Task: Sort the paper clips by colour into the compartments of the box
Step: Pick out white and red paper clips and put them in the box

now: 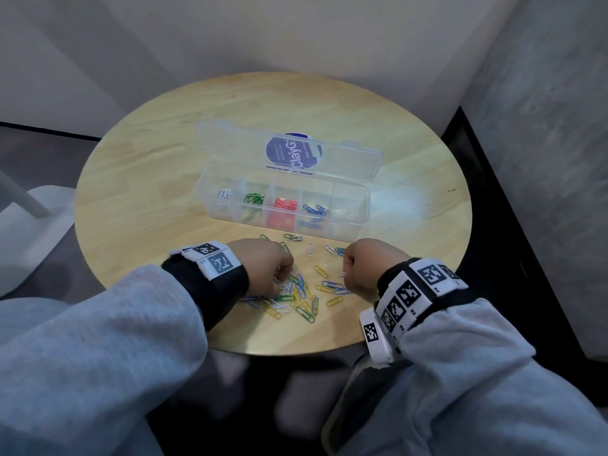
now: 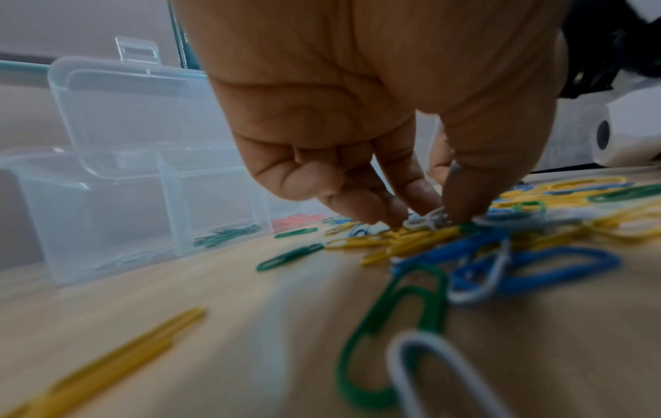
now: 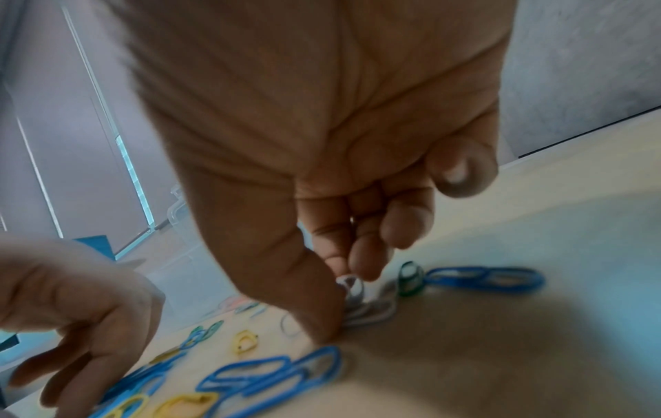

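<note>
Hands pinching white clips, left hand in pile, right hand nearby, box behind.

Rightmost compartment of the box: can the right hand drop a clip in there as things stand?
Probably yes. The lid is swung back, so that compartment is open on top, and nothing stands between it and the right hand, which already pinches white clips.
</note>
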